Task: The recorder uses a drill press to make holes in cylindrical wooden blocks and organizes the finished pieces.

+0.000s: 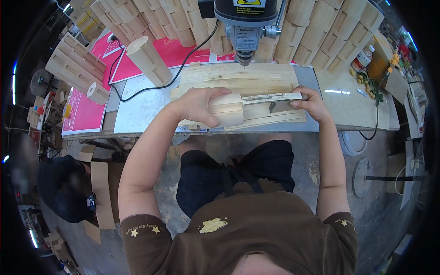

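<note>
A pale wooden cylinder point(228, 110) lies on its side at the front of the bench, and my left hand point(196, 106) is wrapped round its left end. My right hand point(312, 104) pinches the right end of a long narrow strip point(270, 98) with pale and dark edges. The strip's left end meets the cylinder's right end; whether it goes inside I cannot tell. Below the strip sits a small dark flat piece point(273, 107), close to my right fingers. Beyond both hands hangs a bench drill point(246, 34), its thin bit point(244, 68) above the wooden boards point(192, 80).
Stacked wooden cylinders point(330, 32) line the back of the bench, with more at the left. One cylinder point(149, 62) stands upright beside the black cable point(176, 75). A jar point(363, 57) and fruit point(366, 83) lie right. A cardboard box point(104, 195) and a person in dark clothing point(62, 190) are lower left.
</note>
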A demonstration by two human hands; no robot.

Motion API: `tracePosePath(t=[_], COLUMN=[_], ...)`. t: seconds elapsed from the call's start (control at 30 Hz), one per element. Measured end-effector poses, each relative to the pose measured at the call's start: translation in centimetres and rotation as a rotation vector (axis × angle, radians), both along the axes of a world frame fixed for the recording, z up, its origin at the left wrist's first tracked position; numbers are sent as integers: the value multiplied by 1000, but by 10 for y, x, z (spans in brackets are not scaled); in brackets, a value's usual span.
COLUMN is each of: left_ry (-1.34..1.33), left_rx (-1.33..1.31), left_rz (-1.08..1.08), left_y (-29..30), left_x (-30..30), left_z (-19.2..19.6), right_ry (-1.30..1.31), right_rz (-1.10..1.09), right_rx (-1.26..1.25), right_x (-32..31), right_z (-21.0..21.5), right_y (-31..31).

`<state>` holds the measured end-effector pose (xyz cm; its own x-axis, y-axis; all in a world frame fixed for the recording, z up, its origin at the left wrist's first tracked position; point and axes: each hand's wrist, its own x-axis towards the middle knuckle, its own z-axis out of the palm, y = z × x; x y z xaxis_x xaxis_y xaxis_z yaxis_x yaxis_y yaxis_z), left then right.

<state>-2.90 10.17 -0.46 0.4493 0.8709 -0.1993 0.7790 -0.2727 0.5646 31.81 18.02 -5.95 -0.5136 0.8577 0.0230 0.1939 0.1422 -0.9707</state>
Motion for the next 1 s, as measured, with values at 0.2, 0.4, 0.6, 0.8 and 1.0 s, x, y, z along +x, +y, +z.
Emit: tracePosePath(t=[0.2, 0.4, 0.6, 0.8, 1.0], left_ry=[-168, -161, -664, -961, -582], left_rx=[-204, -264, 70, 776, 652], left_rz=[6, -22, 253, 984, 788], left_y=[12, 24, 18, 7, -46], left_x=[-3, 8, 36, 76, 77], left_z=[-4, -6, -52, -82, -108], right_ry=[13, -14, -17, -33, 1], right_rz=[12, 0, -27, -132, -287], right_rx=[-31, -30, 81, 354, 443], right_x=[3, -2, -7, -24, -23], right_z=[-2, 1, -3, -13, -31], right_y=[-1, -4, -8, -21, -29])
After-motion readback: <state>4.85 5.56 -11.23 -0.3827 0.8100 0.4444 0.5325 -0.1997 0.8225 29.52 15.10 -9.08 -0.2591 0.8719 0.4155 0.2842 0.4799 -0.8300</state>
